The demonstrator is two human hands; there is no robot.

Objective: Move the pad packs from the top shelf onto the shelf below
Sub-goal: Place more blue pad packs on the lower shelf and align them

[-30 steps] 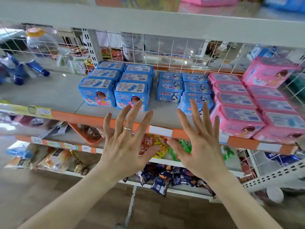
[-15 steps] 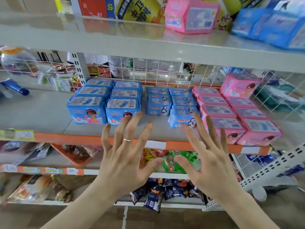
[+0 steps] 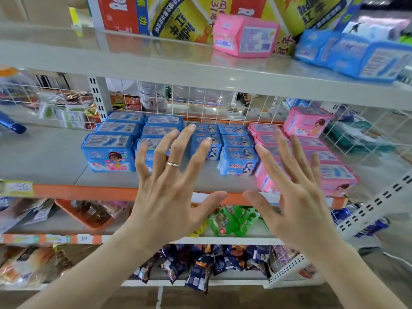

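**Hovering open-handed beneath the top shelf**

On the top shelf [image 3: 156, 61], toward its right half, lies one pink pad pack [image 3: 245, 35], tilted; a cluster of blue pad packs [image 3: 356, 54] lies further right along the same board, near its right end; printed cartons [image 3: 178, 16] stand behind them at the back of the top shelf. One level under the top shelf, the shelf below [image 3: 55, 157] already carries rows of large blue packs [image 3: 109, 152], smaller blue packs [image 3: 236, 152] beside them and pink packs [image 3: 334, 172] at the right; a lone pink pack [image 3: 307, 121] is perched on the rear of that pink row; a white wire grid [image 3: 211, 103] backs this level. Lower than the top shelf, in front of the orange price strip [image 3: 84, 191], the left hand [image 3: 169, 195] is raised with its back to the camera, fingers straight and fanned wide, gripping nothing, a thin ring [image 3: 172, 164] on one finger; the right hand [image 3: 296, 204] hangs just beside it, thumbs near but apart, fingers likewise splayed and empty. Two levels under the top shelf sit green snack packets [image 3: 231, 221] and an orange tray [image 3: 84, 217]; dark snack bags [image 3: 200, 264] fill the level beneath.
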